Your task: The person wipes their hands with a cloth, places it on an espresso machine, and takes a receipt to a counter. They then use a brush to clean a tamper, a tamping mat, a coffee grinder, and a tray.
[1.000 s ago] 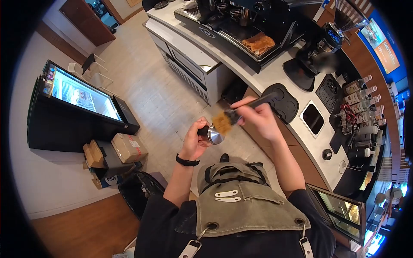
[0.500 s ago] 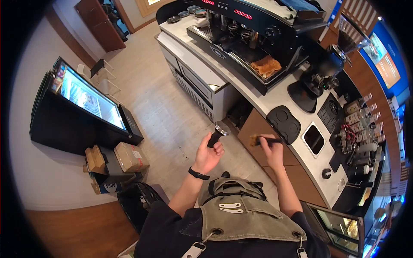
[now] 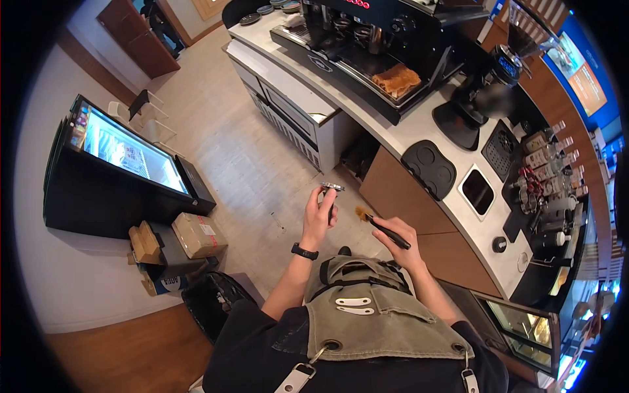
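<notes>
In the head view, my left hand is closed around the dark handle of a coffee tamper. Its round metal base points up and shows nearly edge-on. My right hand grips a black-handled brush, whose tan bristles point toward the tamper with a small gap between them. Both hands are over the floor, in front of my apron. Fingers hide most of the tamper's handle.
The counter curves along the right, with a black tamping mat near its edge. Behind stand an espresso machine, an orange-brown cloth and a grinder. At left are a display fridge and a cardboard box.
My left hand has turned the tamper, so its base now shows edge-on. My right hand has moved left and down, bringing the brush closer to the tamper. The view has shifted slightly.
</notes>
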{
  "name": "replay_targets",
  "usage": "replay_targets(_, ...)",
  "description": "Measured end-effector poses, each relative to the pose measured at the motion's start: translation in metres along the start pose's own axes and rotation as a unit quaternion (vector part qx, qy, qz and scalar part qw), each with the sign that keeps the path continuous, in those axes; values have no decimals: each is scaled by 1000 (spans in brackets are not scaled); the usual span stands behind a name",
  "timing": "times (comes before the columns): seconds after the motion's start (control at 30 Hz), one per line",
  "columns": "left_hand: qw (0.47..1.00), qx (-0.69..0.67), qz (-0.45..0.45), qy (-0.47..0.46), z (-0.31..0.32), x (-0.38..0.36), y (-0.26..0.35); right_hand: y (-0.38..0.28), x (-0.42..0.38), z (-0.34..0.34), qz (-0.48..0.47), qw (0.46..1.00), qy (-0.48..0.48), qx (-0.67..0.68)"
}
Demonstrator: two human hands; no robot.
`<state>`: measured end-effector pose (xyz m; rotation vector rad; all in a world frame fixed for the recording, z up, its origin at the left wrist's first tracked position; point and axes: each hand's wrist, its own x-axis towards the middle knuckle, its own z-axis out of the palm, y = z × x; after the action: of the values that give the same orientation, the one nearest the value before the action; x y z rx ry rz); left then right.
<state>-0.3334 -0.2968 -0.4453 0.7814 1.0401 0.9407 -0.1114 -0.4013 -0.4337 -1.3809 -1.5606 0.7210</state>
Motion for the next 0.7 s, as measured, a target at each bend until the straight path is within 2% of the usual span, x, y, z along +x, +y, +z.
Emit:
replay_targets(0.13, 996, -66, -62, 24, 3, 0, -2, -5, 21, -4, -61, 998, -15, -10)
replay_targets(0.27, 979, -174, -106, -23, 2, -3, 2, -24, 52, -9, -113, 993, -19, 2)
replay_targets(0.5, 960, -241, -119, -82, 1, -6, 4, -80, 92, -13, -222, 970, 62, 81)
replay_targets(0.6, 951, -271, -126, -80, 1, -8, 6, -68, 85, -3, -269, 958, 23, 96)
replay_targets(0.63, 951, -274, -127, -61, 2, -9, 10, -49, 81, -3, -183, 980, -72, 34)
replay_targets(0.7, 949, -285, -130, -46, -4, -10, 10, 3, 73, -2, -162, 984, -54, -56)
